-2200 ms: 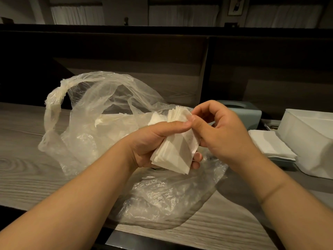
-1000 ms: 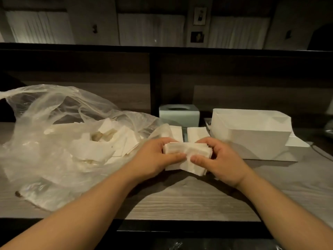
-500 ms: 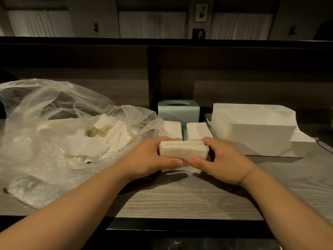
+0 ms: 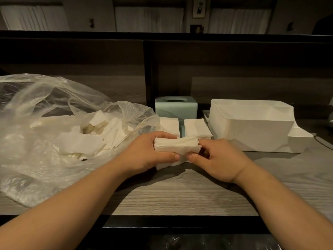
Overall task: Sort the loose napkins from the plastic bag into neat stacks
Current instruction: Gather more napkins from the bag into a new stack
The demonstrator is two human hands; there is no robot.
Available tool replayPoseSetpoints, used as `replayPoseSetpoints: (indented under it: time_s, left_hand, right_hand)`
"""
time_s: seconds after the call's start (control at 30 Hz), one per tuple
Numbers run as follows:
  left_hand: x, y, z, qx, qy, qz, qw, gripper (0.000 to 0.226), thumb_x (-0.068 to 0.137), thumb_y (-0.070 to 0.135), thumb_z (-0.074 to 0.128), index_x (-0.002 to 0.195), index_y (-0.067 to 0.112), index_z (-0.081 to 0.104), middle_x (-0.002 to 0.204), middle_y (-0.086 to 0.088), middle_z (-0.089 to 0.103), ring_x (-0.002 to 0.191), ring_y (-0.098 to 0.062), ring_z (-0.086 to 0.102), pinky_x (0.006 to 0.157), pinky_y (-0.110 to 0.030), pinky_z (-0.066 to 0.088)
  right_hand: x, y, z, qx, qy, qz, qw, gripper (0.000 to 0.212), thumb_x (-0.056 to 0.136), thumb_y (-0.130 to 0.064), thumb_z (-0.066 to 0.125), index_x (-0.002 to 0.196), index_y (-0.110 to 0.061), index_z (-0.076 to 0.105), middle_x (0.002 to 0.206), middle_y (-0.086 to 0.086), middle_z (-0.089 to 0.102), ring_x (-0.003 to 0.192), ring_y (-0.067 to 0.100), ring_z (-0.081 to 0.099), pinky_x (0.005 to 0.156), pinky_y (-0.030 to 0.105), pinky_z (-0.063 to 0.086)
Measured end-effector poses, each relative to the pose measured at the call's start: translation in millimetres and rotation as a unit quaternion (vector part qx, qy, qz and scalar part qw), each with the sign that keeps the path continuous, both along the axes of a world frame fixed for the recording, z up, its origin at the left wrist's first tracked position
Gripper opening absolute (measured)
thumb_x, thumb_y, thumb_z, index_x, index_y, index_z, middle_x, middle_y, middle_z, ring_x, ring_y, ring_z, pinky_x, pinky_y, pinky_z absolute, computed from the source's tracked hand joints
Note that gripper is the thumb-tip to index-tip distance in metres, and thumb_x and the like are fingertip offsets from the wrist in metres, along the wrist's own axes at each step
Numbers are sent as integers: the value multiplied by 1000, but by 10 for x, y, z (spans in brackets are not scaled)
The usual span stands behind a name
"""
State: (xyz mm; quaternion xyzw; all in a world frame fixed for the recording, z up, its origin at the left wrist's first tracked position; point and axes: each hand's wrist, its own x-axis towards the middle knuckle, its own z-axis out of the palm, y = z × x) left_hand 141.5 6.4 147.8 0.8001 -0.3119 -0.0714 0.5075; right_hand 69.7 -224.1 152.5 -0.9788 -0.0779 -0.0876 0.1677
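Little has moved: left hand [image 4: 149, 152] and right hand [image 4: 218, 157] still pinch the napkin stack [image 4: 177, 147] between them.

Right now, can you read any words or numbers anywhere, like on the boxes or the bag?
No words or numbers can be read.
Plastic bag: no print shows.
Napkin bundle in the left hand and right hand: plain.
Green tissue box: no label shows.
White bin: blank.
Framed picture on the far wall: too small and dim to tell.
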Motion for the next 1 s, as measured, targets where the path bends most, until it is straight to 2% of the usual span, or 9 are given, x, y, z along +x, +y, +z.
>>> replayPoseSetpoints:
  time_s: [0.1, 0.2, 0.27, 0.37, 0.47, 0.57, 0.7, 0.8, 1.0]
  left_hand:
    - [4, -6, 0, -2, 1, -1, 1000, 46, 78, 27, 89, 120, 32, 71, 109, 13, 75, 100, -3, 69, 84, -19, 55]
    - [-11, -4, -3, -27, 14, -6, 1000, 36, 83, 25, 85, 117, 28, 73, 107, 7, 77, 99, -10, 72, 88, -26, 58]
    - [-18, -2, -5, -38, 26, -16, 999, 31, 86, 25, 81, 116, 23, 75, 106, 1, 78, 100, -16, 73, 91, -32, 59]
    - [-24, 7, 15, -27, 39, -49, 998, 36, 85, 25, 82, 121, 24, 73, 110, 0, 77, 103, -19, 72, 93, -33, 58]
    - [-12, 27, 37, 10, 31, -52, 998, 56, 76, 38, 86, 128, 33, 67, 115, 12, 73, 105, -8, 70, 94, -31, 58]
    - [-2, 34, 46, 25, 28, -58, 998, 62, 73, 42, 86, 130, 36, 64, 115, 15, 72, 106, -6, 70, 93, -29, 58]
    - [-19, 21, 74, 29, 7, -50, 998, 53, 79, 36, 86, 128, 38, 64, 117, 17, 71, 105, 2, 66, 85, -11, 51]
    - [-14, 19, 80, 37, -2, -49, 998, 47, 82, 34, 85, 125, 37, 66, 118, 13, 71, 107, -2, 66, 89, -17, 53]
    - [-31, -30, 39, -15, 50, -60, 997, 32, 85, 20, 83, 116, 19, 75, 105, -2, 77, 96, -16, 73, 83, -27, 57]
  right_hand:
    - [-10, -2, 0, 27, -11, -2, 1000, 57, 86, -72, 43, 125, -35, 62, 103, -12, 70, 91, 8, 62, 82, 38, 57]
    - [0, -5, -2, 49, -32, -29, 998, 36, 90, -66, 52, 99, -32, 61, 77, -8, 65, 72, 9, 60, 69, 36, 56]
    - [19, -10, -11, 121, -44, -29, 991, 26, 90, -58, 62, 98, -34, 55, 69, -4, 63, 65, 12, 59, 64, 35, 55]
    - [8, 0, 6, 216, -27, 7, 976, 35, 90, -49, 68, 116, -38, 48, 82, -5, 61, 70, 9, 60, 63, 29, 56]
    - [1, 13, -15, 176, -8, 34, 984, 46, 89, -50, 68, 128, -43, 44, 108, -23, 52, 95, 2, 60, 75, 19, 56]
    - [19, 28, -33, 136, -89, 42, 986, 52, 88, -62, 61, 133, -51, 37, 122, -24, 36, 113, 0, 44, 91, 15, 41]
    - [5, 147, -30, 35, -196, 72, 977, 51, 91, -66, 44, 141, -54, 45, 130, -18, 33, 123, 8, 27, 101, 31, 28]
    - [18, 198, -21, -18, -180, 72, 981, 49, 91, -69, 34, 136, -59, 51, 135, -21, 35, 129, 9, 23, 102, 36, 20]
    - [56, 231, -57, 115, -277, 56, 952, 32, 97, -53, 45, 109, -39, 70, 104, -18, 51, 107, 9, 41, 91, 46, 38]
